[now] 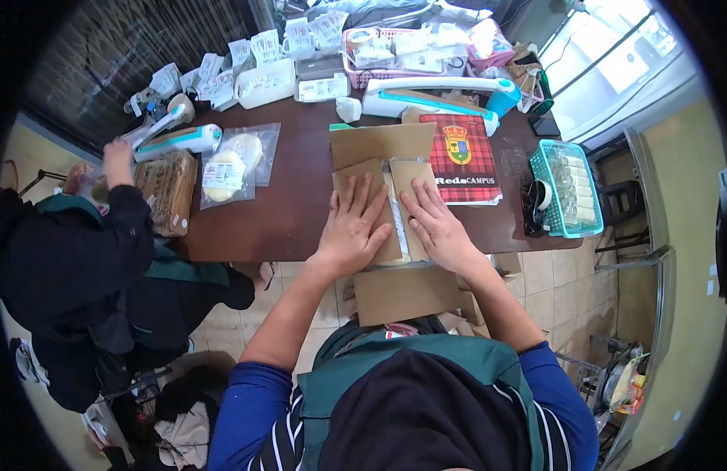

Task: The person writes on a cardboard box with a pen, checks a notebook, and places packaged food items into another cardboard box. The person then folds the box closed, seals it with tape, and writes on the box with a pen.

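A cardboard box (395, 144) lies at the front edge of the dark brown table, its outer flaps standing out at the far and near sides. My left hand (352, 224) rests flat on the left inner flap, fingers stretched forward. On the right inner flap lies my right hand (438, 224), also flat with fingers extended. Between the two flaps a narrow gap shows something pale and shiny inside, which I cannot make out. Just right of the box is a red plaid notebook (464, 157) marked "Reds CAMPUS".
Clear bags with round pale items (226, 174) and a brown taped parcel (169, 188) lie left. A co-worker's hand (118, 161) reaches over a white-and-blue device (181, 141). A teal basket (569, 224) stands right; a pink basket (365, 77) and a white tub (265, 85) stand behind.
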`<state>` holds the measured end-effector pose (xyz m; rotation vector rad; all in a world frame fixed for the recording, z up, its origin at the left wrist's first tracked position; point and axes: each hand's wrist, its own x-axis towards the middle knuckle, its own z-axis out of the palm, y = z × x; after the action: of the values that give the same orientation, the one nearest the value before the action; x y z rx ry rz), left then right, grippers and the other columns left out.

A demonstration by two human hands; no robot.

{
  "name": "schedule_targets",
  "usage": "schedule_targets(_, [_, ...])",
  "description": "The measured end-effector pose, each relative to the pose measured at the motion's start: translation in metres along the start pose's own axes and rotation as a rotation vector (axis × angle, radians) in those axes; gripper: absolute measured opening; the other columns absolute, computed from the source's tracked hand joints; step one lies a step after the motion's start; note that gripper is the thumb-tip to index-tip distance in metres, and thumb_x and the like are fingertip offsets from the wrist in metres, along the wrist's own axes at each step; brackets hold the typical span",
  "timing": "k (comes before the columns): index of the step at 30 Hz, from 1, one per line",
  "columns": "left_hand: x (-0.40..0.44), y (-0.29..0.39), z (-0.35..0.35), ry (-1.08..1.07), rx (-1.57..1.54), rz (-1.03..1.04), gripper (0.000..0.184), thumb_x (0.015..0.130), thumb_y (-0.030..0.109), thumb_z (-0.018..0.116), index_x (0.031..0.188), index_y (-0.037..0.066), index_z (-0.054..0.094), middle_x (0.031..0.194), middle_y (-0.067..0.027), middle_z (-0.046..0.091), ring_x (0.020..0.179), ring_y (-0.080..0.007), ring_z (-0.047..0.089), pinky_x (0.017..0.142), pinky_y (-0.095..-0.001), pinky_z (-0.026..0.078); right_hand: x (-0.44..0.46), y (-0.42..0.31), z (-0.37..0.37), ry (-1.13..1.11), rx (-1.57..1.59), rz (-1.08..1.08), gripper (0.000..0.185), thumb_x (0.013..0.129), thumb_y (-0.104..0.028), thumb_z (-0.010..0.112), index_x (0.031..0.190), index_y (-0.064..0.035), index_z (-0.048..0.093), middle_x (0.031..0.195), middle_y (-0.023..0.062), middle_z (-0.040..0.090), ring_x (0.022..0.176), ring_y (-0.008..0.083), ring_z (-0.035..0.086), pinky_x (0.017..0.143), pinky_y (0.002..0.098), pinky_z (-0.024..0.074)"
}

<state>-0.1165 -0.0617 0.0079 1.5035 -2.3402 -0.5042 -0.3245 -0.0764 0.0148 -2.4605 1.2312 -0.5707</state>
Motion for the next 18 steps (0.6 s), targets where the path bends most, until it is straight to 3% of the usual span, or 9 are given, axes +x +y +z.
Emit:
schedule_targets(5, [0.019, 0.025, 0.009, 0.079, 0.066, -0.105, 0.066, 0.089, 0.051, 0.039, 0.143, 0.016, 0.024, 0.149, -0.0220, 0.006, 0.136, -0.0445, 0.001, 0.107, -0.0591, 0.004, 0.007, 0.010, -0.005, 0.006, -0.165, -0.102, 0.044, 0.089, -0.025, 0.051, 0.130, -0.0087, 0.046, 0.138, 0.0222, 0.035, 0.125, 0.0402, 0.037, 0.103, 0.0416, 0.0334])
schedule_targets(8, [0.024, 0.036, 0.005, -0.040, 0.118, -0.211, 0.067, 0.087, 0.055, 0.040, 0.143, 0.022, 0.025, 0.148, -0.0247, 0.004, 0.134, -0.0488, -0.001, 0.106, -0.0612, 0.002, 0.016, 0.027, -0.033, -0.050, 0.249, -0.055, 0.026, 0.086, -0.016, 0.055, 0.109, -0.0075, 0.062, 0.122, 0.0219, 0.053, 0.109, 0.0390, 0.054, 0.089, 0.0382, 0.0468])
schedule_targets(9, [0.024, 0.037, 0.006, -0.039, 0.118, -0.232, 0.067, 0.087, 0.055, 0.040, 0.143, 0.022, 0.025, 0.148, -0.0247, 0.004, 0.134, -0.0488, -0.001, 0.106, -0.0612, 0.002, 0.026, 0.047, -0.036, -0.062, 0.528, 0.033, 0.017, 0.086, -0.011, 0.053, 0.096, -0.0035, 0.065, 0.106, 0.0171, 0.063, 0.094, 0.0304, 0.064, 0.078, 0.0321, 0.0514])
schedule_targets(10, [0.027, 0.038, 0.005, -0.068, 0.111, -0.255, 0.069, 0.085, 0.055, 0.042, 0.143, 0.022, 0.025, 0.148, -0.0253, 0.004, 0.134, -0.0492, -0.001, 0.104, -0.0630, 0.003, 0.037, 0.062, -0.038, 0.047, 0.917, 0.329, 0.015, 0.089, -0.010, 0.051, 0.093, -0.0010, 0.063, 0.089, 0.0101, 0.067, 0.082, 0.0197, 0.066, 0.070, 0.0257, 0.0511])
schedule_targets(12, [0.033, 0.045, 0.005, -0.094, 0.105, -0.301, 0.071, 0.084, 0.055, 0.045, 0.143, 0.021, 0.025, 0.148, -0.0259, 0.004, 0.134, -0.0497, -0.002, 0.103, -0.0647, 0.003, 0.072, 0.102, -0.039, 0.282, 0.759, 0.375, 0.035, 0.096, -0.029, 0.044, 0.098, 0.0007, 0.062, 0.084, 0.0088, 0.064, 0.074, 0.0146, 0.063, 0.066, 0.0252, 0.0501])
schedule_targets(13, [0.037, 0.054, 0.003, -0.101, 0.101, -0.360, 0.073, 0.082, 0.055, 0.047, 0.143, 0.022, 0.024, 0.147, -0.0270, 0.004, 0.133, -0.0516, -0.002, 0.101, -0.0675, 0.004, 0.089, 0.111, -0.036, 0.266, 0.772, 0.369, 0.035, 0.096, -0.029, 0.044, 0.098, 0.0007, 0.062, 0.084, 0.0088, 0.064, 0.074, 0.0146, 0.063, 0.066, 0.0252, 0.0501])
schedule_targets(15, [0.049, 0.072, -0.002, -0.103, 0.108, -0.438, 0.075, 0.080, 0.054, 0.049, 0.143, 0.023, 0.023, 0.147, -0.0281, 0.003, 0.132, -0.0535, -0.002, 0.099, -0.0702, 0.005, 0.116, 0.121, -0.028, -0.074, 1.273, 0.517, 0.050, 0.094, -0.043, 0.041, 0.100, 0.0017, 0.063, 0.087, 0.0073, 0.064, 0.077, 0.0122, 0.061, 0.070, 0.0266, 0.0492])
schedule_targets(16, [0.055, 0.081, -0.005, -0.108, 0.117, -0.478, 0.076, 0.078, 0.054, 0.051, 0.143, 0.024, 0.023, 0.146, -0.0291, 0.003, 0.131, -0.0553, -0.002, 0.097, -0.0723, 0.006, 0.125, 0.122, -0.026, -0.090, 1.285, 0.508, 0.050, 0.094, -0.043, 0.041, 0.100, 0.0017, 0.063, 0.087, 0.0073, 0.064, 0.077, 0.0122, 0.061, 0.070, 0.0266, 0.0492])
schedule_targets(18, [0.064, 0.087, 0.000, -0.119, 0.170, -0.549, 0.078, 0.077, 0.054, 0.054, 0.143, 0.026, 0.022, 0.145, -0.0304, 0.005, 0.129, -0.0586, -0.001, 0.093, -0.0755, 0.009, 0.141, 0.117, -0.026, -0.481, 1.357, 0.593, 0.061, 0.093, -0.051, 0.038, 0.105, 0.0051, 0.060, 0.097, 0.0095, 0.065, 0.087, 0.0159, 0.061, 0.077, 0.0300, 0.0479])
